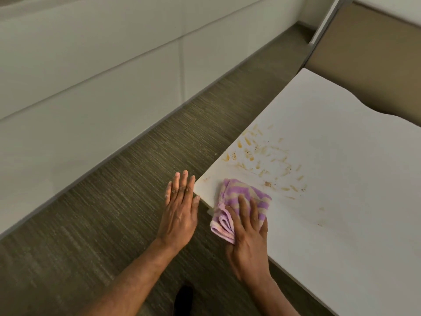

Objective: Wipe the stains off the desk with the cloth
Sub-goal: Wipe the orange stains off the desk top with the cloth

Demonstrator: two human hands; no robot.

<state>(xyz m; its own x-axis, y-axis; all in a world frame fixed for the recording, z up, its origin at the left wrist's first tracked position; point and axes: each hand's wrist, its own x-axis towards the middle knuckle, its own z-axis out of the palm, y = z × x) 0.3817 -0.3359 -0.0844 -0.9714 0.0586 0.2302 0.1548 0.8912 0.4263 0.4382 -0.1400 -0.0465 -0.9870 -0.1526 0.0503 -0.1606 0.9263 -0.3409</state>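
nearest, a dark shoe tip [183, 297] shows on the grey-brown woven carpet [102, 213]. above it the right hand [247, 236] lies flat on a bunched purple-and-beige striped terry cloth [239, 192], fingers spread and fairly straight, pressing it down rather than clutching it. the cloth sits on the near left corner of the white flat-topped desk [341, 224], with its folded layers hanging slightly over the near edge. the left hand [180, 208] is flat with straight fingers and holds nothing; it hovers over the carpet just beside the desk's left edge, the thumb side at or touching that edge.

the cloth looks soft, light and limp, so it will likely crumple and roll under a push. a broad palm on its middle, with the loose folds tucked under, should keep it together.

beyond the cloth, orange-brown smeared stains [262, 158] with dark specks spread across the desk, apart from it and seemingly not yet wiped. farther off stand pale wall panels [91, 76] and a tan partition board [364, 53].
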